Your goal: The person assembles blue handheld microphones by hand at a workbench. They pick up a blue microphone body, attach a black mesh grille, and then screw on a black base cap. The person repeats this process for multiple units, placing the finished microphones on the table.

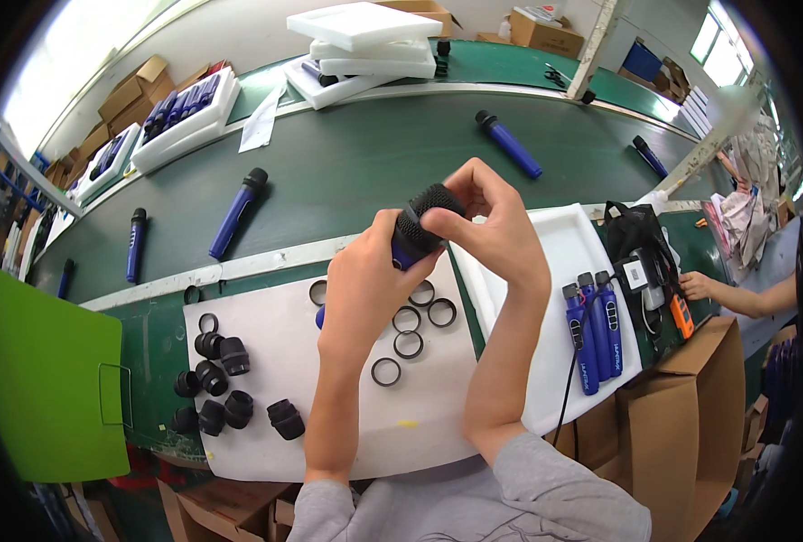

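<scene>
A blue microphone (405, 256) with a black mesh head is held up above the white work sheet (347, 443). My left hand (365, 280) wraps round its blue body, most of which the hand hides. At the mesh head, my right hand (496, 221) grips with thumb and fingers. Below the hands, several black rings (408, 344) lie loose on the sheet. To the left sits a group of black microphone heads (212, 377), one of them (286, 419) apart and closer to me.
Beyond, blue microphones (237, 214) lie spread on the dark green conveyor belt (347, 163). At right, a white foam tray (546, 406) holds several microphones (591, 330). A green panel (49, 370) stands left. Another person's hand (698, 285) is beside a black bag (632, 235).
</scene>
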A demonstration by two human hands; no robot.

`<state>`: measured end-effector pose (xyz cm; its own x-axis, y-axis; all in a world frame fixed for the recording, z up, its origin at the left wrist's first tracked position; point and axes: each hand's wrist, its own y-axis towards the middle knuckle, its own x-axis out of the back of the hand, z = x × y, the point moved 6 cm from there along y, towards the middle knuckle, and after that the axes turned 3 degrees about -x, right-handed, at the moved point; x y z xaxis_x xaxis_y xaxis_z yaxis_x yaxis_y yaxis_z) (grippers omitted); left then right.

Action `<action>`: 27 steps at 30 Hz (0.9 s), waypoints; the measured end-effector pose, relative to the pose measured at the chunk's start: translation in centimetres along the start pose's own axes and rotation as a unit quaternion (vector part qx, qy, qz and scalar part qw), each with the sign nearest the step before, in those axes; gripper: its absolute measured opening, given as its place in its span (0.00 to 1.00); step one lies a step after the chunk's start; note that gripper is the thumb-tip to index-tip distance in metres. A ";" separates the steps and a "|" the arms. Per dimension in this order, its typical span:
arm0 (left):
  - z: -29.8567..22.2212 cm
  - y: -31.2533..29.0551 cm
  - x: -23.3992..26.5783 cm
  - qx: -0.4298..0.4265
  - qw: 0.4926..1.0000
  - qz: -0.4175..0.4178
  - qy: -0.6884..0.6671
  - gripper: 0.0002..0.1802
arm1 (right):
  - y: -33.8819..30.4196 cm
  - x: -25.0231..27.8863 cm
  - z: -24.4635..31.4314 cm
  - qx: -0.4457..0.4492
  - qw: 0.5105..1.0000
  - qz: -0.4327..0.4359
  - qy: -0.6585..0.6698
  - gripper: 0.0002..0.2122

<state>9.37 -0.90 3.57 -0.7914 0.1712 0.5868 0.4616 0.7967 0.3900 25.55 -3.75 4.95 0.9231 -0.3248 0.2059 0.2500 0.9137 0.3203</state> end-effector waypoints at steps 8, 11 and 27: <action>-0.1 0.0 0.0 0.002 1.000 0.002 -0.006 0.23 | -0.3 0.3 -0.4 -0.055 0.991 0.079 0.098 0.25; 0.0 0.1 0.0 0.008 1.000 0.002 0.003 0.23 | 0.0 0.2 -0.6 -0.093 0.995 0.044 0.012 0.23; 0.3 0.3 0.9 0.023 0.999 0.010 -0.044 0.25 | -0.3 -1.0 0.9 0.030 0.989 0.068 0.126 0.20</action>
<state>8.69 -0.38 4.00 -0.8150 0.2361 0.5291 0.4608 0.8178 0.3448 24.24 -3.88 5.52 0.9924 -0.1222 0.0152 0.1084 0.9259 0.3618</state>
